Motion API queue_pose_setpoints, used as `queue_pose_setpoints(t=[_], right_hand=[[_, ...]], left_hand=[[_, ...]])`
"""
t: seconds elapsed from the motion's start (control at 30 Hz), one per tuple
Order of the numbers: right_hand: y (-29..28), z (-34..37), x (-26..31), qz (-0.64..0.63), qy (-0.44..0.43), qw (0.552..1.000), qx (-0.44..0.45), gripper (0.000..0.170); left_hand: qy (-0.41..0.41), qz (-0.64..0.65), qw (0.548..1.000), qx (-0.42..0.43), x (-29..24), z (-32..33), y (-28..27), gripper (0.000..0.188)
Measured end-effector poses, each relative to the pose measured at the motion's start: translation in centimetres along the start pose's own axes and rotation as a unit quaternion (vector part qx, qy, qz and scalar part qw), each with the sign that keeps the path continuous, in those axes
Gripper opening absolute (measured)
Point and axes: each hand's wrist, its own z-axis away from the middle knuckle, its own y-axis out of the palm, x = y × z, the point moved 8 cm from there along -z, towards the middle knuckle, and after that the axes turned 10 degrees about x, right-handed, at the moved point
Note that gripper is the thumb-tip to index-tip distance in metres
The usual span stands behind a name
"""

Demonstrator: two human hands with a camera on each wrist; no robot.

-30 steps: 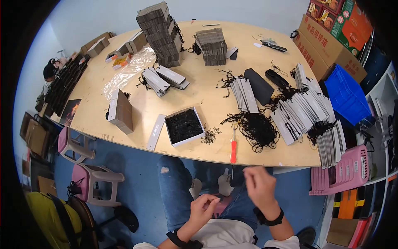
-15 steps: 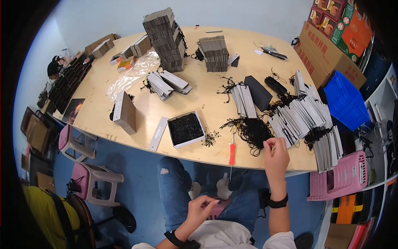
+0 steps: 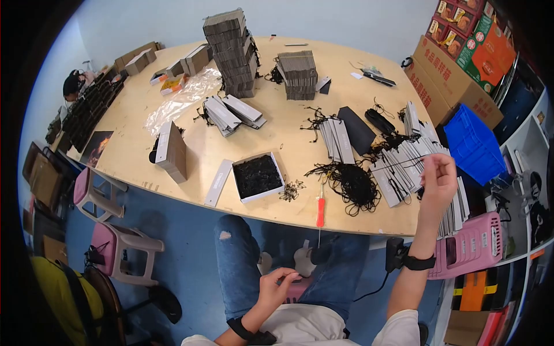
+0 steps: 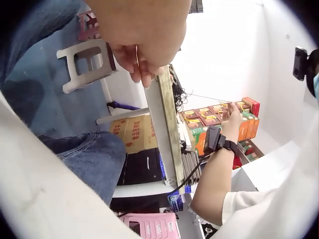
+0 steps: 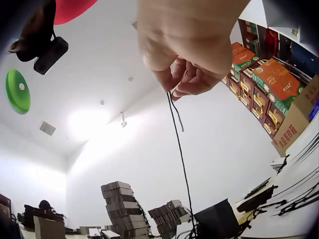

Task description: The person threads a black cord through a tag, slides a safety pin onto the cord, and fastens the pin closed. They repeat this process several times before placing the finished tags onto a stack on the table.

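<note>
High over the table's right side, my right hand (image 3: 438, 180) (image 5: 187, 52) pinches a thin black cord (image 5: 181, 154) between thumb and fingertips. The cord slants down taut toward the tangled black cord pile (image 3: 355, 187), and a short end hangs beside it. Below the table's front edge, over the lap, is my left hand (image 3: 273, 289) (image 4: 144, 37), its thumb and fingertips close together; whether something small is between them I cannot tell. Grey-white tags (image 3: 398, 173) with black cords lie under and beside my right hand.
An open white box (image 3: 258, 177) of small black pieces stands near the front edge, with loose pins (image 3: 292, 190) and a red-handled tool (image 3: 320, 212) to its right. Tag stacks (image 3: 229, 55) rise at the back. A blue crate (image 3: 474, 144) is at the right.
My right hand has moved from above the lap to the cord pile, then up and right, drawing out a cord it now pinches. The left hand has barely moved.
</note>
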Motion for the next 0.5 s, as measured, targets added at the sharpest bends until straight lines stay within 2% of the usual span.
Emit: queue_pose_setpoints(t=[0.1, 0.17, 0.2, 0.3, 0.37, 0.43, 0.5], right_hand=[[-1.0, -0.5, 0.9, -0.025, -0.044, 0.998, -0.027, 0.006], [-3.0, 0.1, 2.7, -0.093, -0.109, 0.979, -0.144, 0.008], [-4.2, 0.6, 3.0, -0.083, -0.104, 0.973, -0.188, 0.010], [-5.6, 1.5, 3.6, -0.160, -0.112, 0.954, -0.228, 0.009], [-5.1, 2.6, 4.1, -0.146, -0.125, 0.962, -0.197, 0.011], [-3.0, 3.3, 4.6, -0.145, -0.139, 0.977, -0.067, 0.014], [-2.1, 4.7, 3.9, -0.135, -0.104, 0.985, -0.007, 0.019]], left_hand=[[-0.003, 0.004, 1.000, -0.003, 0.5, 0.1, -0.3, 0.017], [-0.007, 0.004, 1.000, -0.004, 0.8, 0.2, -0.5, 0.018], [0.001, 0.002, 1.000, -0.014, 0.7, 0.3, -0.7, 0.017], [0.013, -0.011, 0.999, -0.031, 0.7, 0.4, -1.3, 0.018], [0.016, -0.023, 0.999, -0.037, 1.1, 0.5, -1.5, 0.020], [0.028, -0.001, 0.999, -0.038, 1.6, 0.4, -1.5, 0.021], [0.023, -0.008, 0.999, -0.030, 1.5, 0.5, -1.5, 0.021]])
